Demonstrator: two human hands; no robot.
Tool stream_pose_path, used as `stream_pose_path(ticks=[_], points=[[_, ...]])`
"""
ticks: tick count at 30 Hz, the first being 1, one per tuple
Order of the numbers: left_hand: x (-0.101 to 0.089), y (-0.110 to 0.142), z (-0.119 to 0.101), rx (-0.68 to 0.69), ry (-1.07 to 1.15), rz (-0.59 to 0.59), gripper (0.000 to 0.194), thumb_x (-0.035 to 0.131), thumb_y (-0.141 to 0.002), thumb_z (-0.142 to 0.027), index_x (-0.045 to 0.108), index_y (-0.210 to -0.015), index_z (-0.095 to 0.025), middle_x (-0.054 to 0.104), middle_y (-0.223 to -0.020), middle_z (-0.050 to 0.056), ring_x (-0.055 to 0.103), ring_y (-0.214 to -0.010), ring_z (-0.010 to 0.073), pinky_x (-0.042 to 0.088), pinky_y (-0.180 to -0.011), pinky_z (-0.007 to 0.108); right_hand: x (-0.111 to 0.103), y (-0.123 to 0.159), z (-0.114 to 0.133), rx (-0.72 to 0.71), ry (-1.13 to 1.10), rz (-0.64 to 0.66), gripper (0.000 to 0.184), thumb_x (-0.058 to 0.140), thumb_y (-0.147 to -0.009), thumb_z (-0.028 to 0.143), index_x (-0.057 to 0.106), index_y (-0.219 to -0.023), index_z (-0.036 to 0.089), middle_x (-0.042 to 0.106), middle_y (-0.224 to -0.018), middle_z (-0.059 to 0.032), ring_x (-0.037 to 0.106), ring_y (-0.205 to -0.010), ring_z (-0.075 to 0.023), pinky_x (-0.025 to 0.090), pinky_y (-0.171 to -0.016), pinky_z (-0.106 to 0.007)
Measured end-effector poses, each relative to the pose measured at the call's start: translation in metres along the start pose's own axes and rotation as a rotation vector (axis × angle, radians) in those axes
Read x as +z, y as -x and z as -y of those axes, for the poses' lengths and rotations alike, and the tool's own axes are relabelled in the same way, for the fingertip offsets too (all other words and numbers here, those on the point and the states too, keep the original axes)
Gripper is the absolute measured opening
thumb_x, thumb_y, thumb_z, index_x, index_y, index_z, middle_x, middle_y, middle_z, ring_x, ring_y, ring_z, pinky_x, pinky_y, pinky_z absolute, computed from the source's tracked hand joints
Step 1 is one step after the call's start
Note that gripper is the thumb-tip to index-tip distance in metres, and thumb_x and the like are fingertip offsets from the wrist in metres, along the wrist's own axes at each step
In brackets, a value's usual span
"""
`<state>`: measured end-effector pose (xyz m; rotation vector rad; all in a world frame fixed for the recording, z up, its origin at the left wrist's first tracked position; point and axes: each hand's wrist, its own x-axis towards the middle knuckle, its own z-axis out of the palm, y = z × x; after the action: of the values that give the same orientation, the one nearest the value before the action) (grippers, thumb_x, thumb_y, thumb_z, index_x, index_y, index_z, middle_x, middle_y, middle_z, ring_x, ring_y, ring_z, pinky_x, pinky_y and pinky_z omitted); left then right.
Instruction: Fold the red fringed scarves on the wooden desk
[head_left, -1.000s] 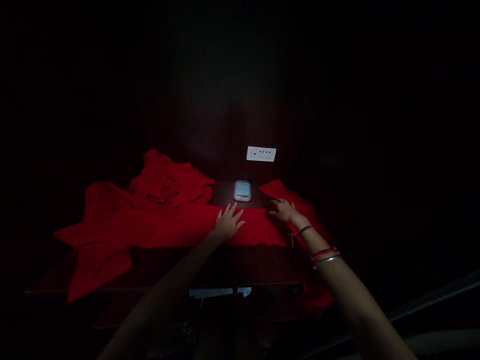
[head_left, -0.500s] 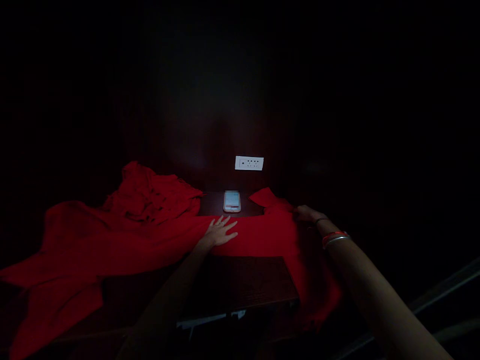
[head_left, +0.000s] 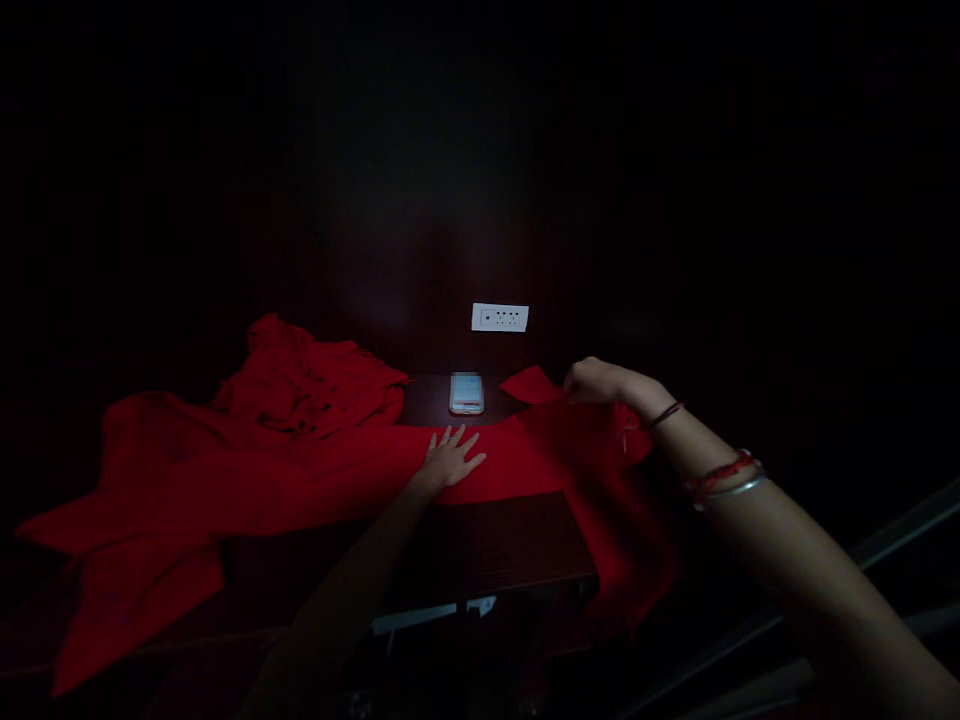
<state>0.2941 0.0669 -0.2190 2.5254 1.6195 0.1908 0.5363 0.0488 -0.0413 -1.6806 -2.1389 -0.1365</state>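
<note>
A long red cloth [head_left: 315,480] lies along a dark wooden table [head_left: 495,550], its right end hanging over the table's edge. Flat on the cloth, near its middle, rests my left hand [head_left: 448,462] with the fingers spread. My right hand [head_left: 600,382] is closed on the cloth at the right and lifts part of it off the table. The fingertips there are partly hidden. Just behind my left hand lies a phone [head_left: 466,393] with its screen lit.
A crumpled heap of red fabric [head_left: 315,375] sits at the back left. A white socket panel [head_left: 500,318] is on the dark wall behind the phone. Pale bars [head_left: 900,530] show at the lower right. Much of the room is too dark to make out.
My right hand has risen and moved slightly left, pulling the cloth's right part up and inward. My left hand stays spread on the cloth. The view has shifted slightly.
</note>
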Motion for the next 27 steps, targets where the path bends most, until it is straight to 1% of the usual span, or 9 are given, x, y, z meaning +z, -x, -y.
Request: stream_pose_path(ticks=[2,4,8,10,12,15,21,24,27], points=[[-0.001,0.001,0.005,0.004,-0.015,-0.034,0.051,0.018,-0.081,-0.050,0.026,-0.127,-0.028,0.017,-0.136,0.005,0.014,-0.122,0.0269,0.015,-0.094,0.048,0.021,0.026,0.042,-0.227,-0.031,0.358,0.006,0.062,-0.057,0.010,0.066,-0.060,0.014,0.063,-0.058,-0.0003,0.054,-0.055,-0.0079,0.036,-0.056,-0.016],[-0.003,0.003,0.012,0.005,-0.052,-0.102,0.047,0.018,-0.084,-0.042,0.028,-0.127,-0.025,0.021,-0.135,0.006,0.016,-0.122,0.0243,0.015,-0.096,0.045,0.047,0.056,0.080,-0.416,-0.103,0.615,0.017,0.054,-0.065,0.009,0.066,-0.077,0.012,0.065,-0.073,-0.0052,0.057,-0.066,-0.0123,0.039,-0.065,-0.020],[-0.008,0.008,0.024,0.001,-0.114,-0.191,0.045,0.020,-0.085,-0.036,0.033,-0.124,-0.019,0.028,-0.132,0.009,0.020,-0.121,0.0233,0.017,-0.096,0.042,0.085,0.091,0.109,-0.438,-0.306,0.818,0.032,0.044,-0.069,0.002,0.059,-0.097,0.006,0.064,-0.083,-0.0091,0.058,-0.071,-0.0107,0.042,-0.064,-0.018],[-0.010,0.008,0.024,0.004,-0.122,-0.205,0.044,0.021,-0.085,-0.036,0.035,-0.123,-0.018,0.030,-0.131,0.009,0.022,-0.120,0.0232,0.019,-0.096,0.041,0.091,0.087,0.099,-0.333,-0.419,0.764,0.033,0.037,-0.073,0.003,0.056,-0.100,0.005,0.064,-0.083,-0.0095,0.058,-0.070,-0.0097,0.043,-0.062,-0.018],[-0.009,0.007,0.021,0.044,-0.122,-0.229,0.045,0.020,-0.085,-0.037,0.036,-0.122,-0.018,0.031,-0.130,0.009,0.023,-0.120,0.0223,0.019,-0.096,0.041,0.092,0.074,0.078,-0.192,-0.411,0.590,0.031,0.034,-0.076,0.008,0.057,-0.098,0.006,0.063,-0.086,-0.0101,0.058,-0.074,-0.0113,0.043,-0.064,-0.020],[-0.008,0.004,0.016,0.105,-0.111,-0.249,0.048,0.018,-0.085,-0.042,0.037,-0.122,-0.018,0.032,-0.130,0.009,0.023,-0.120,0.0214,0.017,-0.096,0.040,0.094,0.052,0.046,-0.024,-0.102,0.361,0.025,0.040,-0.078,0.016,0.059,-0.094,0.012,0.060,-0.096,-0.0102,0.054,-0.088,-0.0159,0.039,-0.075,-0.022],[-0.008,0.005,0.020,0.029,-0.021,0.070,0.062,0.016,-0.078,-0.058,0.020,-0.129,-0.022,0.014,-0.136,0.006,0.011,-0.123,0.0242,0.013,-0.096,0.045,0.126,0.039,0.022,0.137,0.078,0.433,0.026,0.050,-0.073,0.024,0.059,-0.092,0.010,0.061,-0.090,-0.0113,0.056,-0.080,-0.0172,0.039,-0.062,-0.019],[-0.008,0.003,0.024,0.025,-0.012,0.087,0.064,0.015,-0.077,-0.060,0.017,-0.130,-0.024,0.011,-0.137,0.004,0.008,-0.124,0.0232,0.010,-0.097,0.045,0.136,0.032,0.025,0.165,0.083,0.446,0.020,0.052,-0.070,0.021,0.062,-0.084,0.010,0.063,-0.081,-0.0087,0.057,-0.073,-0.0151,0.038,-0.056,-0.018],[-0.007,-0.003,0.028,0.011,-0.018,0.033,0.062,0.016,-0.078,-0.058,0.020,-0.129,-0.023,0.011,-0.137,0.006,0.010,-0.124,0.0233,0.012,-0.097,0.044,0.137,0.019,0.028,0.168,0.090,0.348,0.023,0.043,-0.075,0.018,0.060,-0.088,0.010,0.061,-0.088,-0.0106,0.055,-0.079,-0.0159,0.037,-0.062,-0.019]])
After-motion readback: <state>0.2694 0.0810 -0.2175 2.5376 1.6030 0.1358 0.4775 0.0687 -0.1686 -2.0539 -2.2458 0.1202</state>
